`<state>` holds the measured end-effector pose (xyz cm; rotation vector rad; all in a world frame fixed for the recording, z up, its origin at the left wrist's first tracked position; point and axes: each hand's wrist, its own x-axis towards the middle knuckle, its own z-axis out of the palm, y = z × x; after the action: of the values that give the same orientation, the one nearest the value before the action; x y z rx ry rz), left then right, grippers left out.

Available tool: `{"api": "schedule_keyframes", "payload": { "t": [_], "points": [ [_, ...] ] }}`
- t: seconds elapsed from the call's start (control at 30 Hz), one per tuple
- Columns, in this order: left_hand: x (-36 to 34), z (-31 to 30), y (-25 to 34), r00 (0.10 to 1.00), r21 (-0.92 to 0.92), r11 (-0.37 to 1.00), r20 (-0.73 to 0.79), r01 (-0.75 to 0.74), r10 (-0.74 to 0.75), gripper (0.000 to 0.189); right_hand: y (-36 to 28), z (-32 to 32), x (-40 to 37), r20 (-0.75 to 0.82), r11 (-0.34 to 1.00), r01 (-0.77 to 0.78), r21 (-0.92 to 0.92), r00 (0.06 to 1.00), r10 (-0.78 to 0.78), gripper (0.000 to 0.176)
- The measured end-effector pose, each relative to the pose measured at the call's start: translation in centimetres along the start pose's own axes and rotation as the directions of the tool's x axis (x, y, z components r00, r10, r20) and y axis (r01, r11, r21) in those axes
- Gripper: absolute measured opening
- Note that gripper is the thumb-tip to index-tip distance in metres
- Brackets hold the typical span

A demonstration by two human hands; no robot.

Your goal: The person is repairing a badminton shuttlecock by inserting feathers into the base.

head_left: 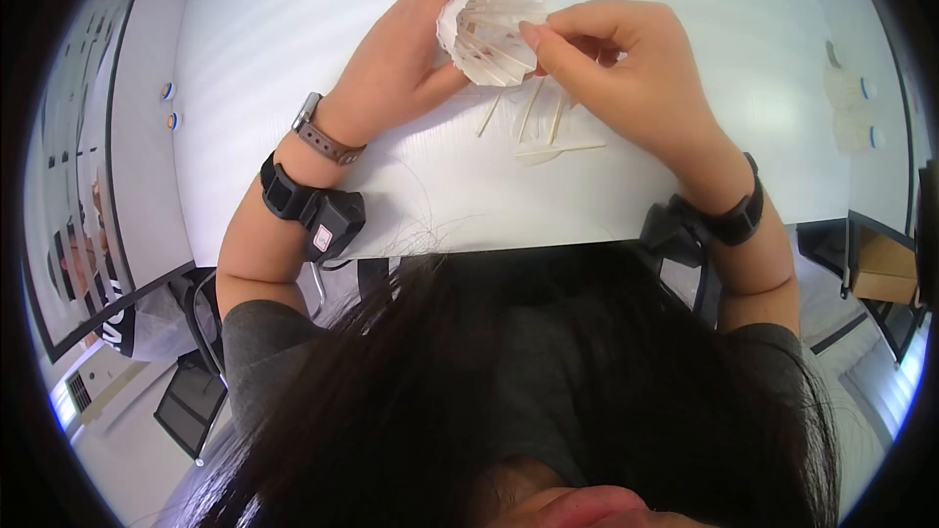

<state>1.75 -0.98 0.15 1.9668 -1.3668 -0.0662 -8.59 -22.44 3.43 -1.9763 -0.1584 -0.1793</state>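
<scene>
A white feather shuttlecock [486, 39] is tilted so that its wide feathered end faces me. My left hand [406, 54] is wrapped round its left side and underneath, with some fingers hidden behind it. At its right rim, my right hand [616, 59] has thumb and forefinger pinched on a feather edge. Whether that feather is fixed to the rest cannot be seen. Several loose white feathers [558, 149] with pale shafts lie on the table below and behind the shuttlecock.
The white table [421, 186] reaches across the view. Two clear bottles with blue-and-white caps [869, 88] are at its right side. Two small capped containers [168, 91] sit by the left edge. A cardboard box [882, 272] is beyond the right edge, and a chair [191, 396] stands lower left.
</scene>
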Motion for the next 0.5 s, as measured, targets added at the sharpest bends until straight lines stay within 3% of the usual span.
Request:
{"api": "schedule_keyframes", "payload": {
  "t": [0.27,0.5],
  "points": [
    [0.21,0.52,-0.30,0.989,0.002,0.996,-0.116,-0.089,0.088,0.052,0.41,0.32,0.00,0.010,0.993,-0.072,0.094,0.997,0.071,0.026],
    [0.25,0.60,0.07,0.993,0.014,0.999,-0.106,-0.047,0.048,0.049,0.37,0.19,0.13,0.070,0.982,-0.121,0.146,0.991,0.112,0.028]
  ]
}}
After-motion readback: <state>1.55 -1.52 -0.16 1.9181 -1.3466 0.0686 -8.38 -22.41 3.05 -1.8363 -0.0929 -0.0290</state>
